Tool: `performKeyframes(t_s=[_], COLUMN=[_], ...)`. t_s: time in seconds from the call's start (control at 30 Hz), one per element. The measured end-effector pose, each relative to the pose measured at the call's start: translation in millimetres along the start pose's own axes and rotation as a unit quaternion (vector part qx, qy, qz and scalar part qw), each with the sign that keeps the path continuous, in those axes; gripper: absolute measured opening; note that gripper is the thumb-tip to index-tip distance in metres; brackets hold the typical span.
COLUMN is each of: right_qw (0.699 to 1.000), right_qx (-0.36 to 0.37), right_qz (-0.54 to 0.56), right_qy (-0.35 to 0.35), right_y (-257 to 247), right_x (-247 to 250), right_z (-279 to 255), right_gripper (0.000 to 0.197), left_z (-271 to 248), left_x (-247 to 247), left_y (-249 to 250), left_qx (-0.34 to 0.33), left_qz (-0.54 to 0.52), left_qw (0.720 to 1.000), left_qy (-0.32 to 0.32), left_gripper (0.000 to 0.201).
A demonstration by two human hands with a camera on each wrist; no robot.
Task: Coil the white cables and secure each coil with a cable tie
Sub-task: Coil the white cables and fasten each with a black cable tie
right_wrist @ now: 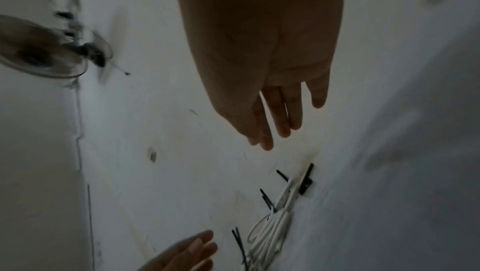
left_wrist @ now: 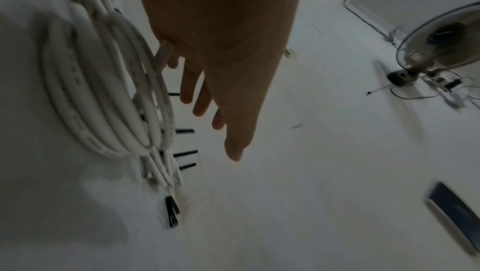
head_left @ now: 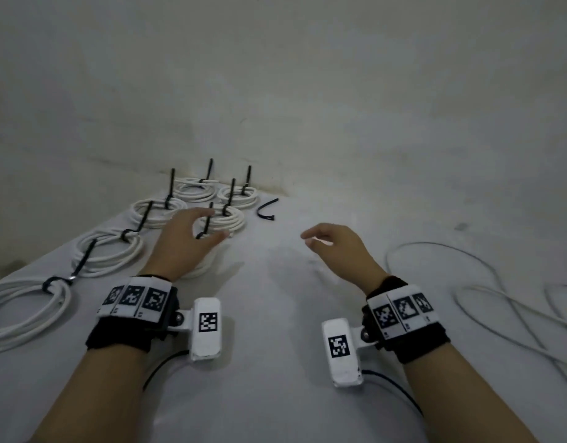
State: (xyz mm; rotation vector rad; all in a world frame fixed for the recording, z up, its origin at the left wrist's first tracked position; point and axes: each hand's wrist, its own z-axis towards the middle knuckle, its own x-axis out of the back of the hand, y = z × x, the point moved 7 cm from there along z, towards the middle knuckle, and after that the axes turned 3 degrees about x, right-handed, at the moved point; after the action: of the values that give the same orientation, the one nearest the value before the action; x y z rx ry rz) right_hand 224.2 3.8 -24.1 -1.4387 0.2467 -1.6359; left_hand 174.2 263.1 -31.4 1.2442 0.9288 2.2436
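On the white floor, to the left of the left hand, lie the tied coils, each one closed with a black cable tie; more coils continue beyond its fingertips toward the wall; the left hand hovers just above the nearest coil, its fingers spread and relaxed, holding nothing; between the two hands and a little beyond lies a loose cable tie; the right hand is also relaxed and empty; to its right the uncoiled white cable lies in wide loops.
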Motion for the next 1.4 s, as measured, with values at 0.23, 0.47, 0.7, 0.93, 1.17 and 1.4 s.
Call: performKeyframes(t_s=[0.23,0.47,0.7,0.93,1.17,1.4], right_qw=[0.997,0.948,0.919,0.982,0.991,0.992], right_qx=[-0.03,-0.179,-0.228,-0.135,-0.106,-0.115], right_qz=[-0.055,-0.185,-0.168,-0.109,0.056,-0.015], right_qy=[-0.036,-0.185,-0.276,-0.071,-0.065,-0.048], right_y=[5.6,51.1,56.8,26.7,23.8,56.7], right_x=[82.8,111.7,96.3,118.1,106.6,164.4], right_z=[-78.1,-175.8,-208.8,-192.3,-186.6,-209.9], right_gripper=[0.015,0.026,0.029,0.003,0.013,0.014], left_z=[-12.5,-58.5,-121.0,-168.1,-135.2,-72.0], left_x=[27.1,-57.0,-142.1,-178.9,-165.3,-135.7], left_y=[54.4,163.4,228.1,203.3,190.2,99.3], left_qx=[-0.121,-0.243,-0.278,-0.002,0.184,0.313], left_qz=[0.057,0.008,0.056,0.048,-0.35,-0.531], left_qw=[0.988,0.962,0.916,0.867,0.856,0.773], left_qy=[0.079,-0.124,-0.284,-0.497,-0.334,-0.15], left_gripper=[0.013,0.007,0.019,0.062,0.026,0.034])
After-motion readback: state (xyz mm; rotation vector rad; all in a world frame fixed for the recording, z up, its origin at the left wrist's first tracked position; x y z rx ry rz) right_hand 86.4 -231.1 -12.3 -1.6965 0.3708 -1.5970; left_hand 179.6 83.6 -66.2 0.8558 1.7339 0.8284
